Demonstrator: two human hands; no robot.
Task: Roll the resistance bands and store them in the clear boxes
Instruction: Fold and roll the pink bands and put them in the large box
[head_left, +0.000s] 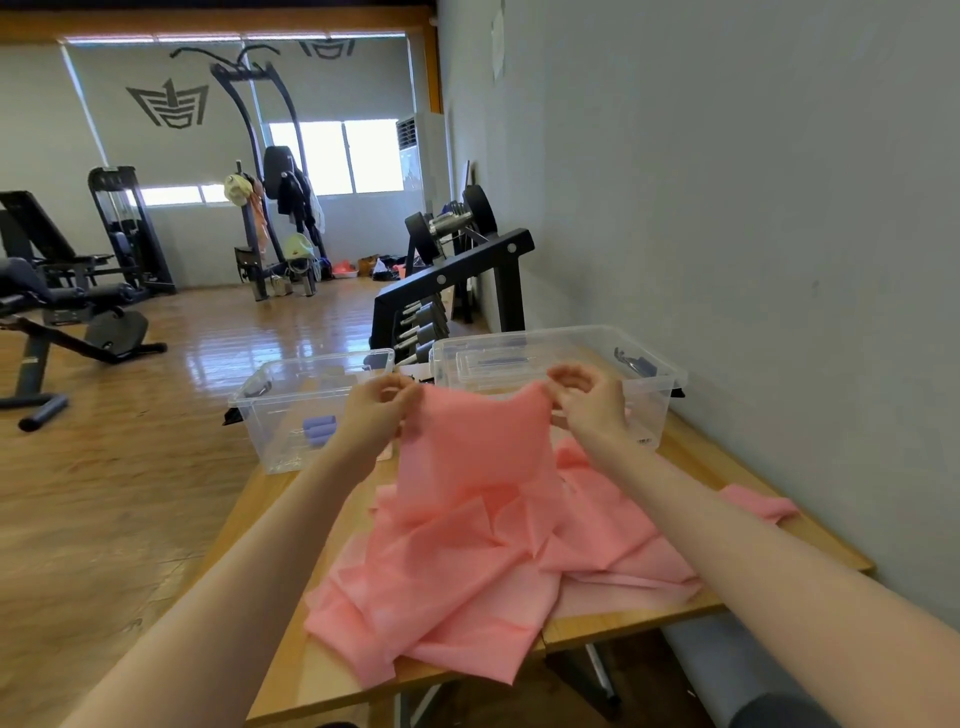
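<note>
- The counter (779, 525), a wooden top set against the grey wall, carries everything in play; its far edge holds the boxes so that finished rolls have only a short way to go.
- The pink resistance band (467, 561) sprawls in loose crumpled folds over the middle of the counter, one end lifted clear of the heap, probably to find a straight edge from which to start the roll.
- Two clear boxes stand side by side at the back: the right box (660, 415) has what looks like a clear lid lying in it, and the left box (270, 415) already holds a small purple roll (319, 430), which suggests the task is partly done.
- Both forearms reach forward and slightly inward, wrists raised above the heap.
- The left hand (376, 405) pinches the left top corner of the raised end, fingers curled over it.
- The right hand (589, 397) pinches the right corner likewise, so the edge hangs stretched between the hands, just in front of the boxes.
</note>
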